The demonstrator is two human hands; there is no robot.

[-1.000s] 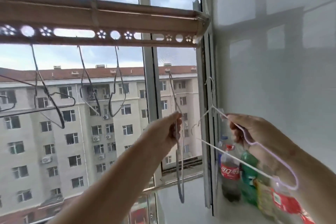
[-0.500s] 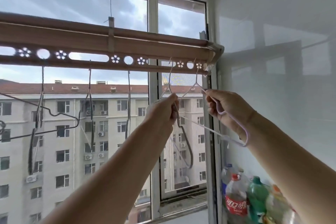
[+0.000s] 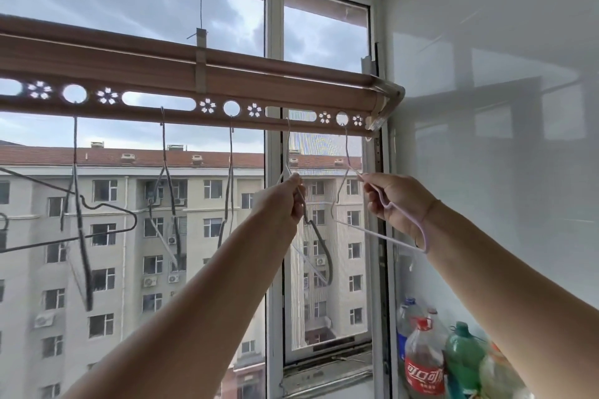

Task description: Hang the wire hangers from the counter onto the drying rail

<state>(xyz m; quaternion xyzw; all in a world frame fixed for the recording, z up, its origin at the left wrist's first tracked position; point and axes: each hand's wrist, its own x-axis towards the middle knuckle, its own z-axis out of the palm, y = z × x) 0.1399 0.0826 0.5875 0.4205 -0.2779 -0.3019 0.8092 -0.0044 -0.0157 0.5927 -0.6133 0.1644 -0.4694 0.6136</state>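
Left hand (image 3: 288, 201) pinches the neck of a thin grey wire hanger (image 3: 319, 243) and right hand (image 3: 395, 204) grips a pale lilac hanger (image 3: 382, 236). Both hooks are raised to the punched holes at the right end of the brown, flower-pierced drying rail (image 3: 181, 74), seemingly threaded, though the fine wire blurs there. Several dark hangers (image 3: 80, 236) hang further left, so most looks done; the desk is out of view.
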